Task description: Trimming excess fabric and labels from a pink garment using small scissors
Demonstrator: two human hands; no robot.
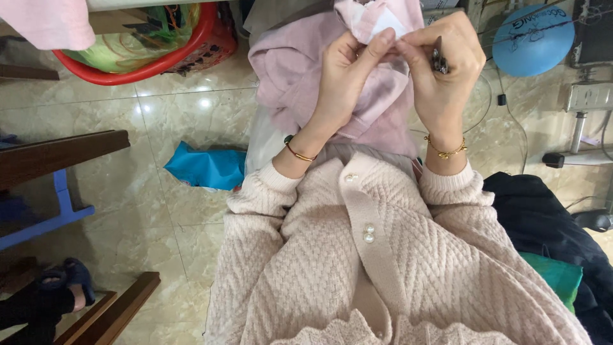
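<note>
While a red plastic basket sits at the far left on the glossy tiled floor, with a blue plastic bag crumpled nearer the middle, the person's work is held up in front of the chest. The left hand is curled, its fingers pinching a white label on the pink garment, which hangs down from both hands over the lap and lies behind and below the wrists. Just beside it, touching at the fingertips, the right hand is closed too: thumb and forefinger grip the same spot of cloth at the label, while the other fingers clasp a small dark tool, too hidden to identify. Both wrists carry gold bracelets above the cuffs of a pale knitted cardigan. Further right, a blue balloon rests near a dark garment.
</note>
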